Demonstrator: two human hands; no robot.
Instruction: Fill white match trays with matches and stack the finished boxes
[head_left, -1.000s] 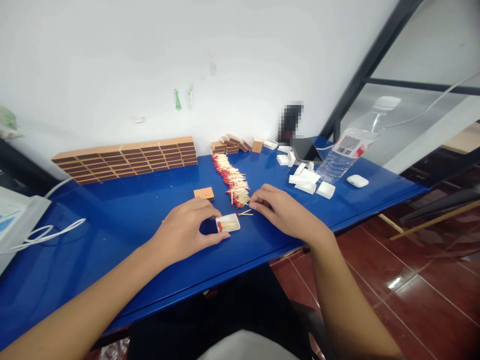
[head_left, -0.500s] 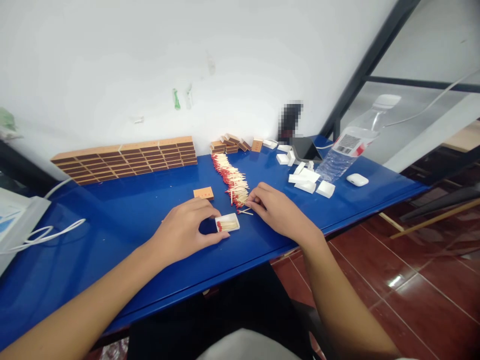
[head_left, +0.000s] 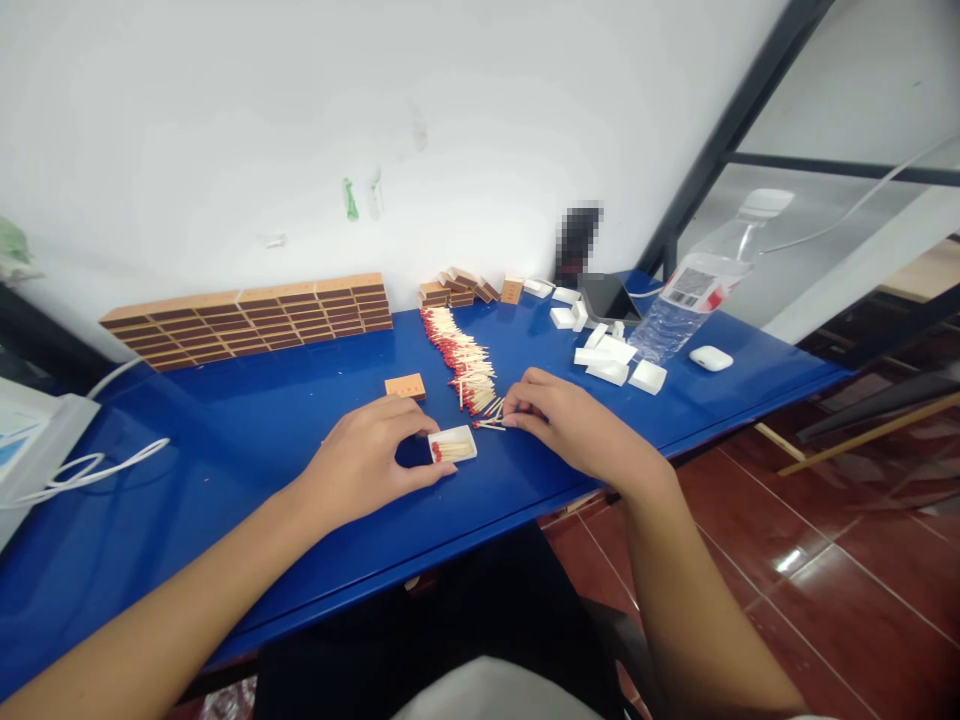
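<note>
Between its thumb and fingers, my left hand (head_left: pixel 371 450) grips a small white matchbox tray (head_left: pixel 466 438) resting on the blue table. Several red-headed matches (head_left: pixel 454 450) lie inside that tray. My right hand (head_left: pixel 555 415) is closed in a pinch at the near end of a long pile of matches (head_left: pixel 459 355), its fingertips on the ends of a few loose matches (head_left: pixel 491 424). Just beyond my left hand lies an orange matchbox sleeve (head_left: pixel 405 386).
Stacked matchboxes (head_left: pixel 255 318) line the wall on the left, with a looser heap of matchboxes (head_left: pixel 454 288) behind the match pile. White empty trays (head_left: pixel 609 352), a phone (head_left: pixel 611 298), a plastic bottle (head_left: pixel 694 290) and a white earphone case (head_left: pixel 711 358) occupy the right side.
My right hand has shifted slightly right, and a few matches at the pile's near end are drawn out toward it. My left hand keeps holding the tray in place.
</note>
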